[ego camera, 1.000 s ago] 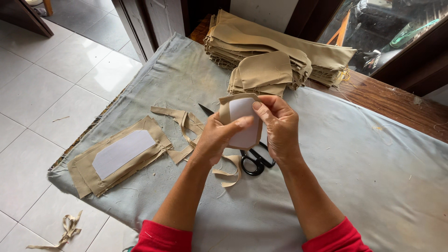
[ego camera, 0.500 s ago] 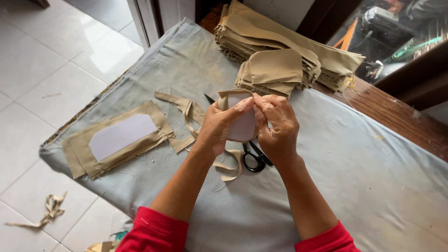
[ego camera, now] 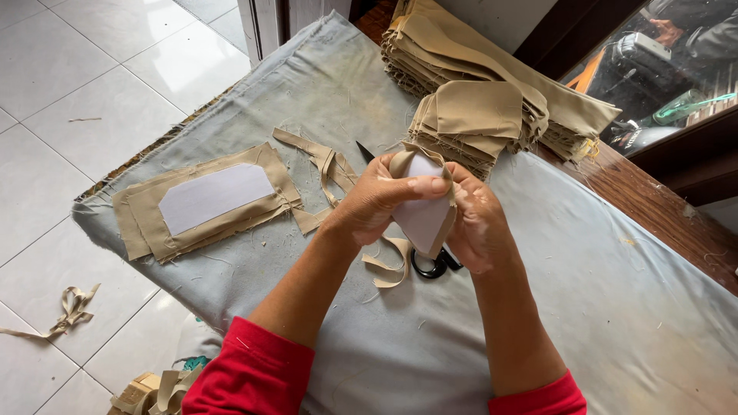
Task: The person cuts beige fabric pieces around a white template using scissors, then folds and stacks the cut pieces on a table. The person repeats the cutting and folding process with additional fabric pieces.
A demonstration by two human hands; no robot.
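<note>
Covering most of the view, the counter [ego camera: 615, 307] wears a grey-blue cloth dotted with thread ends, with pale floor tiles [ego camera: 69, 84] to its left. At its far edge sits a tall stack of tan fabric [ego camera: 492, 69], with a smaller pile of cut tan pieces [ego camera: 473, 123] leaning in front. On the near left lies a flat tan piece with a white pattern [ego camera: 211, 200] on top, and trimmed tan strips [ego camera: 323, 165] curl beside it. Above the middle of the counter, the left hand [ego camera: 377, 204] and right hand [ego camera: 477, 223] are both closed on a small tan piece with a white lining [ego camera: 421, 219], pinching its edges between thumbs and fingers. Black scissors [ego camera: 430, 265] lie just beneath the hands, partly hidden
</note>
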